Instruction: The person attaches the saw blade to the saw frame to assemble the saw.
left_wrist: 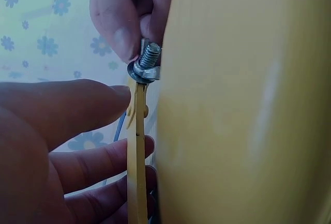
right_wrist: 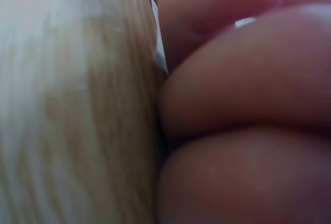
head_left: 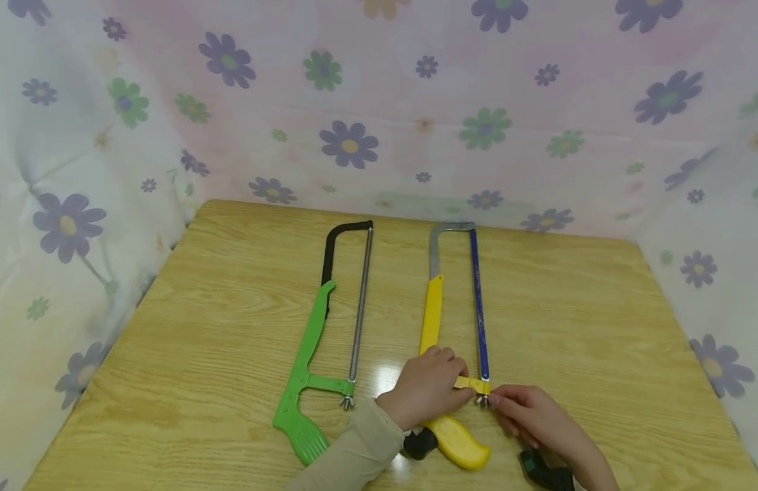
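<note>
A yellow hacksaw [head_left: 432, 310] with a grey front frame and a blue blade [head_left: 479, 300] lies on the wooden table. My left hand [head_left: 429, 385] grips its lower yellow crossbar, the thumb on one side and the fingertips on the other, as the left wrist view shows. At the end of that bar sits a metal wing nut [left_wrist: 147, 71] on a threaded bolt [left_wrist: 151, 53]. My right hand [head_left: 535, 416] pinches the wing nut between thumb and finger. Up close in the right wrist view, curled fingers [right_wrist: 248, 79] fill the right side and hide the nut.
To the left lies a green hacksaw [head_left: 305, 348] with a black front frame, a grey blade [head_left: 362, 300] and its own wing nut [head_left: 347, 402]. A flower-patterned cloth [head_left: 403, 102] surrounds the table [head_left: 569, 307] at the back and both sides.
</note>
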Available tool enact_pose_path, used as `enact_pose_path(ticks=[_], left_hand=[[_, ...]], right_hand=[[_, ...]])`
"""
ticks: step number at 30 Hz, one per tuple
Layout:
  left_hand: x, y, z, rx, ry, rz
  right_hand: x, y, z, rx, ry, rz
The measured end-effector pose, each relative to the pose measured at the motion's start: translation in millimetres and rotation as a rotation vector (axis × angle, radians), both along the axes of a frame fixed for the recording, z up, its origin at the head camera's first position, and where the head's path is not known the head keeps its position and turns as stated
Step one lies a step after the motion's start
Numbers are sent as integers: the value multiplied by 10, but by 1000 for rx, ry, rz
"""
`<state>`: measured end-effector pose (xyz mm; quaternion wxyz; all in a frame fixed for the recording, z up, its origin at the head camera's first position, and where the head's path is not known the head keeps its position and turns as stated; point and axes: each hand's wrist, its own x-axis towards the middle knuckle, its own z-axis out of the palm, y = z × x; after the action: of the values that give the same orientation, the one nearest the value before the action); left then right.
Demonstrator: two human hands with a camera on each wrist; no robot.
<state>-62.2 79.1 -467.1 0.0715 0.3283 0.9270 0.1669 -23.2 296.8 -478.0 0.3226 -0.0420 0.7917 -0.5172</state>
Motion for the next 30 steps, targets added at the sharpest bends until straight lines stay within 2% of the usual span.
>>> enact_pose_path(ticks=[5,9,18,26,30], left_hand=[[1,1,7,-1,2,4],[11,0,-2,-6,-10,-2],[-1,6,-10,-3,8,11],[14,5,-6,-12,-14,7],[4,-3,14,-7,-11,4]], right_hand=[[10,5,-2,9,32,0],[28,2,-22,22,26,-17],[5,-29,-8,43,19,-73],[37,-25,-9,53,-4,-83],[7,-16,10,38,-1,-58]])
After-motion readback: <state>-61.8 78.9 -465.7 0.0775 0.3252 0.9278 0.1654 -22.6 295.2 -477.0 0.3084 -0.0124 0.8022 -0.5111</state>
